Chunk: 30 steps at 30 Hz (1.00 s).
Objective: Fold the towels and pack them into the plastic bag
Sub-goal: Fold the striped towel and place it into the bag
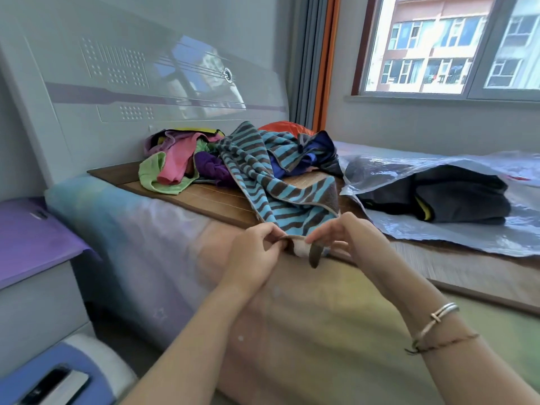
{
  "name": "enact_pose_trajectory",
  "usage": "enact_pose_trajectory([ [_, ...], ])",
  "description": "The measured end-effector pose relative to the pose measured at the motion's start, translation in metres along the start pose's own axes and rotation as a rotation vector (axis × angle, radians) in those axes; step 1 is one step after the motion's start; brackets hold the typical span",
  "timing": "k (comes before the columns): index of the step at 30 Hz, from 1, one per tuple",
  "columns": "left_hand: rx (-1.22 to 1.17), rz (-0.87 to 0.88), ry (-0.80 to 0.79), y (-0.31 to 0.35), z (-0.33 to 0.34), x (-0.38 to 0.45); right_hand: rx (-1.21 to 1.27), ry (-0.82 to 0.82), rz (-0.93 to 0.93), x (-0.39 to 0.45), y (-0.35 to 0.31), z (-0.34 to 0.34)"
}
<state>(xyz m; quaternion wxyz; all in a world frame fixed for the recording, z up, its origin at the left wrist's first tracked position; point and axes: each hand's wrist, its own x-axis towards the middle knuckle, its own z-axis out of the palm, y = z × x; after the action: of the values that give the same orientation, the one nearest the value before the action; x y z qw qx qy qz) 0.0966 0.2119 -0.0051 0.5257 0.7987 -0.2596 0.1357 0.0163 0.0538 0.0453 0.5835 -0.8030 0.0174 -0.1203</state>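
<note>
— Towels first: where do we see the striped towel [280, 182]?

— We see it stretched from the towel pile [187, 159] on the bamboo mat [210, 197] down to the near edge of the mat, where both hands meet.

— How are our hands?

— Our left hand [257, 252] pinches the brown corner with curled fingers. Our right hand [344, 238] pinches the same edge just beside it, thumb against fingertips.

— And the plastic bag [438, 232]?

— It lies to the right of the mat, mouth toward the striped towel, with dark folded towels [455, 194] inside. The pile stays at the far end of the mat, near the headboard [117, 83].
</note>
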Motion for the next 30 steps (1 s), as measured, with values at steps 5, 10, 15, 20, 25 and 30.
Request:
enact_pose_trajectory([
  [5,-0.081,-0.175,-0.147,0.013,-0.004,-0.021,-0.205,0.41,-0.049,0.002,0.03,-0.007],
  [10,-0.017,-0.217,-0.426,0.018,-0.019,-0.028,-0.764,0.651,-0.15,0.003,0.051,0.0],
  [15,-0.016,-0.193,-0.672,0.016,-0.021,-0.022,-0.799,0.639,-0.266,0.008,0.056,-0.017],
  [20,-0.047,-0.153,-0.615,0.025,-0.011,-0.011,-0.515,0.595,-0.245,0.001,0.043,-0.028],
  [25,0.126,0.061,-0.186,0.022,0.024,0.004,-0.431,0.46,-0.041,-0.014,0.035,-0.042],
  [30,0.372,0.258,-0.177,0.024,0.057,0.016,-0.481,0.392,-0.004,-0.047,0.025,-0.07],
])
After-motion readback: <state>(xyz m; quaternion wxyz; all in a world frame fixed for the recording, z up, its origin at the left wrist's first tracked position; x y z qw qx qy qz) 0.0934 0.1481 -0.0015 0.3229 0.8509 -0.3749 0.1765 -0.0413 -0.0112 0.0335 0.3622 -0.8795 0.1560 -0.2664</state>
